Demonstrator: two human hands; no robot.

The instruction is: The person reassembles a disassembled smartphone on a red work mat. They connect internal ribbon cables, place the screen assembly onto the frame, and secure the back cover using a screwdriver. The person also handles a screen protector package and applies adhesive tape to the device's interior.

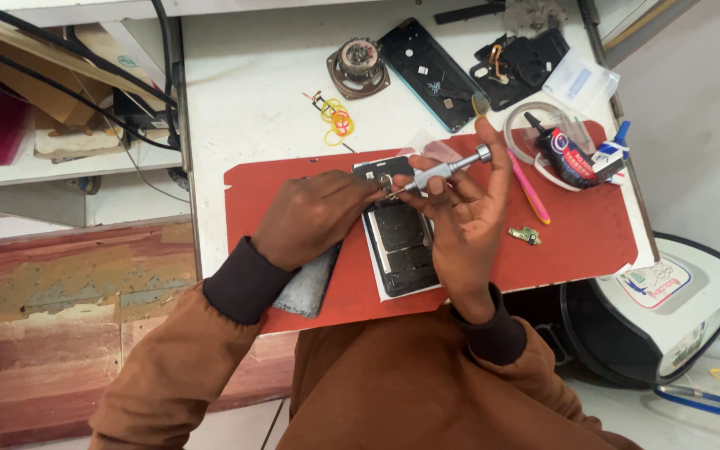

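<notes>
On red mat, we log: opened phone, flat, black, ribbed inside; our right hand gripping slim metal screwdriver, tip at phone's top; our left hand pinching there; pink tweezers beside

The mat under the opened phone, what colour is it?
The mat is red, seen plainly in the head view.

The opened black smartphone chassis lies on the red rectangular work mat, which rests on the white table. From the chassis: silver metal precision screwdriver at 12 o'clock, pink plastic pry tool at 2 o'clock, small brass circuit part at 3 o'clock, yellow rubber bands at 11 o'clock, round metal speaker behind them.
</notes>
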